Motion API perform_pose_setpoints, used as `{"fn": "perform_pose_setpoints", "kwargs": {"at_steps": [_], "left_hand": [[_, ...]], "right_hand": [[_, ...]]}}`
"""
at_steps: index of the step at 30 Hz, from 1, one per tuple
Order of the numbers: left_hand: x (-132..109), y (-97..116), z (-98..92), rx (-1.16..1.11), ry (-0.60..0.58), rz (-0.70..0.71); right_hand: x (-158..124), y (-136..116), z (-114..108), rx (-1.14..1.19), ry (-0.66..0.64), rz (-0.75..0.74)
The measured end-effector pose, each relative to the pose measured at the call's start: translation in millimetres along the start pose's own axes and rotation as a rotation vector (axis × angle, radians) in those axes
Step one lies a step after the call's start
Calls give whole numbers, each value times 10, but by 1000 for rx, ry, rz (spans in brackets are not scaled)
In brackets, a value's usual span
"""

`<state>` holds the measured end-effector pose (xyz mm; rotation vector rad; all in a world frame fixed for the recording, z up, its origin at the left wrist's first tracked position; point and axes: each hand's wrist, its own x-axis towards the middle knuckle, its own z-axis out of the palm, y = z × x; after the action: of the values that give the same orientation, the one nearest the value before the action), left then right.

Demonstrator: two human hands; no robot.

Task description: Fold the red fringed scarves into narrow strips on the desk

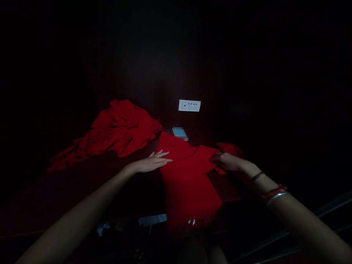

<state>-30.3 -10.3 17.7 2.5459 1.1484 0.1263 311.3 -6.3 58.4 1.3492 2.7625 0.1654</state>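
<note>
A red fringed scarf (189, 183) lies across a dark surface, its fringe hanging over the front edge. My left hand (152, 161) rests flat on the scarf's left side, fingers stretched out. At the scarf's right side, my right hand (227, 160) has its fingers closed on the cloth. A bunched part of red cloth (227, 148) lies behind and beside the right hand; whether it belongs to the same scarf I cannot tell. To the left sits a crumpled heap of red fringed cloth (123, 124).
A white power socket (189, 105) is on the dark back wall. Below it lies a small pale blue item (180, 132), blurred out. Under the front edge a white strip (152, 220) shows. Pale rails (275, 242) run at the lower right. The room is very dark.
</note>
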Motion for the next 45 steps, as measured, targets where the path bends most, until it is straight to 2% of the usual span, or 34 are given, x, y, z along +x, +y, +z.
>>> {"fn": "perform_pose_setpoints", "kwargs": {"at_steps": [2, 3, 5, 7, 10, 13, 16, 20, 22, 25, 29, 32, 35, 38, 41, 43, 45], "left_hand": [[96, -31, 36, 64, 169, -53], [145, -61, 54, 95, 225, -76], [218, -145, 76, 114, 259, -109], [240, -240, 75, 86, 249, -113], [184, -343, 40, 52, 254, -82], [122, -377, 8, 28, 293, -39], [142, -391, 17, -17, 374, -20], [247, -431, 64, -140, 536, -99], [281, -446, 81, -189, 609, -137], [292, -452, 93, -193, 662, -158], [276, -447, 101, -126, 622, -146], [271, -454, 112, -53, 561, -129], [279, -466, 124, 31, 547, -151], [290, -471, 125, 75, 555, -147], [292, -469, 117, 97, 532, -145], [287, -473, 113, 111, 515, -161], [280, -483, 113, 105, 510, -181]], "right_hand": [[58, 3, -88, 198, -115, -67], [127, -23, -147, 273, -93, -72], [348, -127, -233, 309, 114, 8], [644, -267, -215, 226, 284, 70], [1061, -428, 4, 175, 218, 1], [1270, -452, 233, 165, 130, 28], [1287, -392, 264, 151, 144, 5], [1274, -353, 72, 54, 336, 48], [1318, -362, -13, 4, 390, 92], [1417, -369, -14, -47, 335, 140], [1447, -313, 212, -39, 166, 186], [1360, -220, 400, 81, 205, 182], [1240, -108, 479, 217, 241, 155], [1152, 32, 401, 247, 203, 115], [1126, 202, 193, 141, 106, 97], [1137, 287, 44, 9, 59, 156], [1152, 295, -55, -147, 95, 263]]}}
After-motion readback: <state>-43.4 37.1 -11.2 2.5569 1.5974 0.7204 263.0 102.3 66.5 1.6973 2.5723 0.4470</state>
